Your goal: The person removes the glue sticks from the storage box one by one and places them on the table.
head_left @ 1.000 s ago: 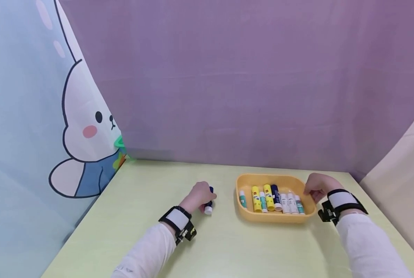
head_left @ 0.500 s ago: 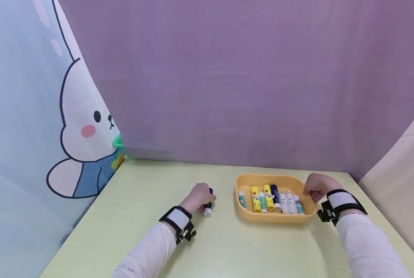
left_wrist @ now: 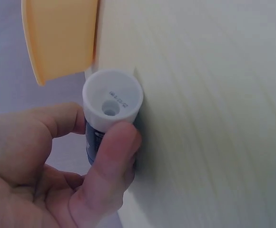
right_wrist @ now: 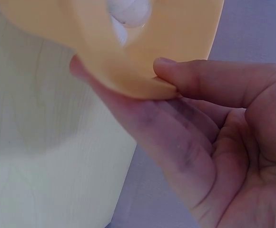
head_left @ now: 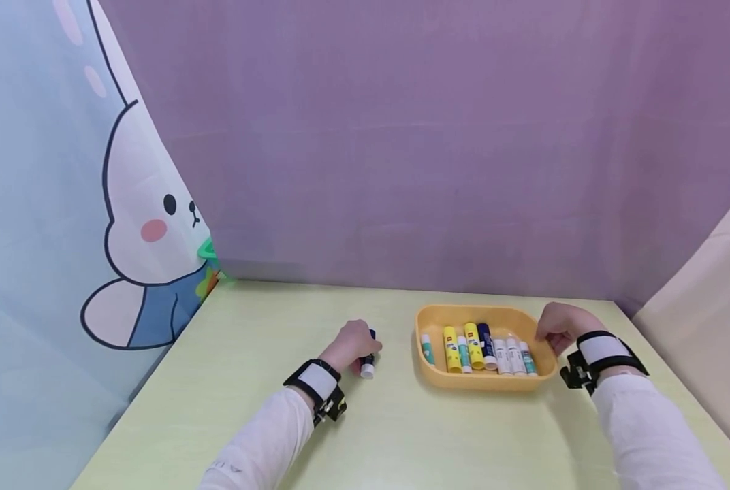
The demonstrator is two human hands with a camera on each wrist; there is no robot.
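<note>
Between the thumb and fingers of my left hand [head_left: 351, 346] is a dark blue glue stick [head_left: 367, 370] with a white base, low over the table left of the tray. The left wrist view shows the hollow white end of that glue stick [left_wrist: 113, 97] facing the camera. My right hand [head_left: 564, 327] pinches the right rim of a yellow-orange tray [head_left: 481, 383]; in the right wrist view the thumb lies inside the tray's rim [right_wrist: 128, 88] and the fingers outside. Several glue sticks lie in the tray: yellow ones [head_left: 452, 350], a dark blue one [head_left: 486, 346], white ones [head_left: 515, 356] and teal-and-white ones [head_left: 427, 348].
The pale yellow-green table [head_left: 267, 320] extends around the tray on all sides. A purple cloth [head_left: 402, 150] hangs behind the table's back edge. On the left hangs a light blue curtain [head_left: 28, 272] with a cartoon rabbit; a pale cloth [head_left: 714, 299] hangs at the right.
Both hands keep their grips, and the tray and glue sticks stay put. Only a slight shift of the head view shows.
</note>
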